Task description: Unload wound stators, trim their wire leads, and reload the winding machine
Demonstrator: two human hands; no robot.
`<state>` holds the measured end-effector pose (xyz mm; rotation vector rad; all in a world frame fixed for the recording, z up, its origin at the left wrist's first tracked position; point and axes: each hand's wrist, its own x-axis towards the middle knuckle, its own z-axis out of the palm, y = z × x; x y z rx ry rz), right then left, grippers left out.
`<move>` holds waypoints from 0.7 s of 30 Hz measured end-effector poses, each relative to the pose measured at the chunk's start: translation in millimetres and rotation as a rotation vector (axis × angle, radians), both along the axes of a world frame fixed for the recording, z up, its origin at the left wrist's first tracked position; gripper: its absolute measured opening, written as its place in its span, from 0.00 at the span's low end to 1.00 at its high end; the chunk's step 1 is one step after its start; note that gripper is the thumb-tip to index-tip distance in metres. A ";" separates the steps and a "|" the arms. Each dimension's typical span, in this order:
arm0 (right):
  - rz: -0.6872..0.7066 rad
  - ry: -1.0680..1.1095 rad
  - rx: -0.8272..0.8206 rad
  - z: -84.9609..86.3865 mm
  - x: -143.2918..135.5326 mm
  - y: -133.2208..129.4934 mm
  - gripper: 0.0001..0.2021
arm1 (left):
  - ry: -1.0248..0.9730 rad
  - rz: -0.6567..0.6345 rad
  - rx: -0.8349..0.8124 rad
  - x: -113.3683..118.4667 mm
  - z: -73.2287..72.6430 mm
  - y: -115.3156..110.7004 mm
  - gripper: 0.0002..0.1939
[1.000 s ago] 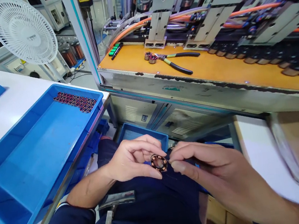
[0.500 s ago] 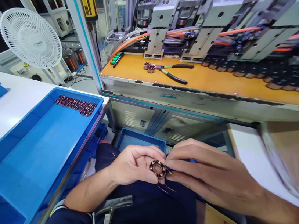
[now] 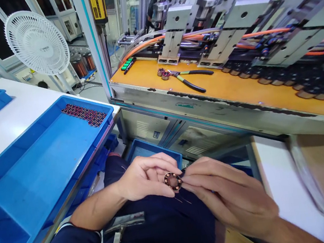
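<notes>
A small ring-shaped motor stator (image 3: 173,181) with copper windings sits in front of my lap, its open face turned up toward me. My left hand (image 3: 148,176) is closed around its left side, with the thumb below and curled fingers above. Thin wire ends (image 3: 182,200) hang beneath the ring. At the stator's right edge, my right hand (image 3: 222,185) has its thumb and fingertips pinched together. Those fingertips touch or nearly touch the rim, and what lies between them is hidden.
Many similar stators (image 3: 85,114) stand in rows in a blue tray (image 3: 34,155) at left. Cutting pliers (image 3: 189,79) and several stators (image 3: 163,73) lie on the orange machine bench (image 3: 220,89). Dark stators line the bench's right side. A white fan (image 3: 38,42) stands behind the tray.
My right fingertips have closed in against the stator's right edge, and the stator has turned slightly. The wire ends sit a little differently below it. The whole view has shifted slightly.
</notes>
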<state>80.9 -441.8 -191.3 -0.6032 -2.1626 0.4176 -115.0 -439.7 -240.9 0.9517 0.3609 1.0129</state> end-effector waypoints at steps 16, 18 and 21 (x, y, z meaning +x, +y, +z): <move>-0.244 0.062 0.074 -19.1 -12.2 -10.6 0.08 | 0.147 0.033 0.061 -8.3 -0.1 -5.6 0.14; -0.296 0.065 0.059 -23.6 -13.4 -12.2 0.08 | 0.074 0.057 0.079 -6.4 -1.1 -4.5 0.13; -0.325 0.061 0.002 -28.7 -13.2 -13.3 0.07 | -0.025 0.073 0.141 -5.9 -1.6 -1.1 0.12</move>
